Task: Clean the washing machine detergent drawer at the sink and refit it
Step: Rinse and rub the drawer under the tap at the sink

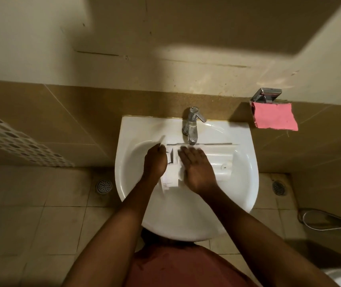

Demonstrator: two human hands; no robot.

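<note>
Wet plastic drawer (221,163) in the sink (128,141), centre frame: light, stiff, slippery. Left hand (155,162) seemingly grips its end; right hand (196,170) presses flat, fingers straight. Rigid side walls look the best hold.

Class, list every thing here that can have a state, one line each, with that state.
tap: whether water flows cannot be told
detergent drawer: lying in the sink under the tap
left hand: grips the drawer's left end
right hand: rests flat on the drawer
pink cloth: hanging at the wall, untouched

Small print on detergent drawer (220,162), illegible
</note>
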